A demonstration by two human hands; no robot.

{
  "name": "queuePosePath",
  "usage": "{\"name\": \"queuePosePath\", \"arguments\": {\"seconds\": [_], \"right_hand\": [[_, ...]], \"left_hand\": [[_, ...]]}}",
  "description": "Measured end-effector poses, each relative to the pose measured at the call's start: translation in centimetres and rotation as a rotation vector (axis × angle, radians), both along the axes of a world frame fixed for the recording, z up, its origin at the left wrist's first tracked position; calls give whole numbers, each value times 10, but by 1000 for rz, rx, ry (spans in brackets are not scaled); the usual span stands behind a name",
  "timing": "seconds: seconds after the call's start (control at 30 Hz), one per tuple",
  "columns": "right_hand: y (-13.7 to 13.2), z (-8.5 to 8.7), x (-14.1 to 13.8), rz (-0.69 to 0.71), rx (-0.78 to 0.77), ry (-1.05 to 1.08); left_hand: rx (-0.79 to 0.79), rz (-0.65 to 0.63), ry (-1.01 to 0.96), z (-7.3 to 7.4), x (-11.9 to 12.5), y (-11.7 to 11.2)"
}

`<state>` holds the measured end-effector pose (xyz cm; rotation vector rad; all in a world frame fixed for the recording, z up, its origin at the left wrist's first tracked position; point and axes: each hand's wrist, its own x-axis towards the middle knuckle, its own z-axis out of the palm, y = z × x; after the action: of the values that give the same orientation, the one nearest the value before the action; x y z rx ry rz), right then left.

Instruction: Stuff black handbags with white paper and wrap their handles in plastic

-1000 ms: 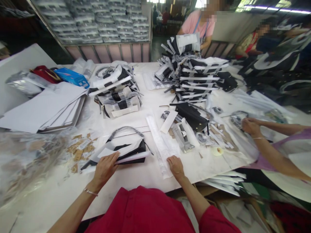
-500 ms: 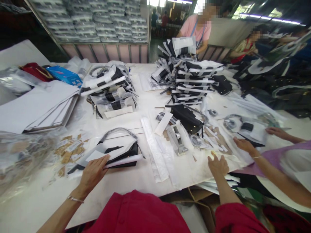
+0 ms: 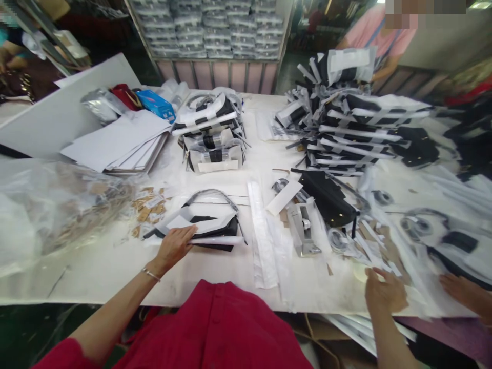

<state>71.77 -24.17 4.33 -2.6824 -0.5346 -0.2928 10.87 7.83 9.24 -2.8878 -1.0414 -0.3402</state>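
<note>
Brightly lit tabletop (image 3: 226,269), dimmer upper corners, smeared blur at right, stretched edges

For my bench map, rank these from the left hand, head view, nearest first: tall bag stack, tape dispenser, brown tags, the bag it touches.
1. Bag, touching the left hand.
2. Brown tags, left side.
3. Tape dispenser, right.
4. Tall bag stack, far right.

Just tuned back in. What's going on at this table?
The person in red has the left hand on a black bag partly covered with white sheet material. The right hand is at a pale roll; blur hides whether it is gripped. A metal dispenser stands between the two hands, farther in. Wrapped bags are piled in a left stack and a right stack beyond. At right, a co-worker's hand is near another bag.
</note>
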Motion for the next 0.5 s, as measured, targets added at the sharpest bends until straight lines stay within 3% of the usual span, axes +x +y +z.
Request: {"name": "queuePosePath", "arguments": {"seconds": [0.07, 0.13, 0.2, 0.27, 0.37, 0.5], "right_hand": [[22, 22, -36, 2, 149, -49], [50, 45, -83, 170, 268, -71], [81, 62, -134, 452, 362, -31], [110, 66, -179, 759, 351, 34], [139, 48, -221, 1028, 240, 121], [149, -2, -231, 1078, 72, 160]], "left_hand": [[5, 1, -4, -1, 0, -1], [8, -2, -14, -2, 0, -1], [7, -3, -24, -2, 0, 0], [-5, 8, -29, -2, 0, 0], [-32, 22, -41, 0, 1, 1], [-41, 37, -53, 3, 2, 2]]}}
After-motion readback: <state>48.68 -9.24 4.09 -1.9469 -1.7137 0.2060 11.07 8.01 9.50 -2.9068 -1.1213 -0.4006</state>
